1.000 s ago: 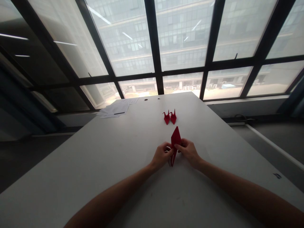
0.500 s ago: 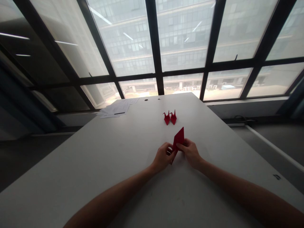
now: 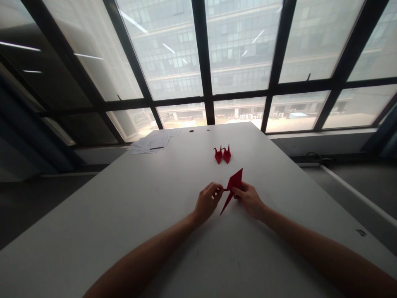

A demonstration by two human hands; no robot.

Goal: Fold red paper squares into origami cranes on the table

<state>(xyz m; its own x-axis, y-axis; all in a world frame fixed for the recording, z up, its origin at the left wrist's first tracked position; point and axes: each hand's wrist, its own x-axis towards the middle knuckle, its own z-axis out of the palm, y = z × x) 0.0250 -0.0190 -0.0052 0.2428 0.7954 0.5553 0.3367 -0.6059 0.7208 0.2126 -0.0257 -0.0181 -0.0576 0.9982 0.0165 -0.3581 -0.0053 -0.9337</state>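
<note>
One red folded paper (image 3: 233, 186) noted low over table (image 3: 155, 207), nearer wearer than crane pair (image 3: 222, 154). Long axis slanted, far tip toward right. Mid-body pinched by right hand (image 3: 249, 200); side flap nipped by left hand (image 3: 206, 203). Both fingers closed narrow.

Backlit by hazy daylight through the tall windows (image 3: 238, 49), glass washed out against black frames. Streaks of reflected ceiling lamps on the panes. Dim toward the left side and lower corners. Soft sheen on the pale desk (image 3: 139, 223); faint shadows beneath the left hand (image 3: 206, 203) and right hand (image 3: 249, 199), the red folded paper (image 3: 235, 181) dulled yet crisp. Window bars bowed by wide-angle distortion near the borders.
</note>
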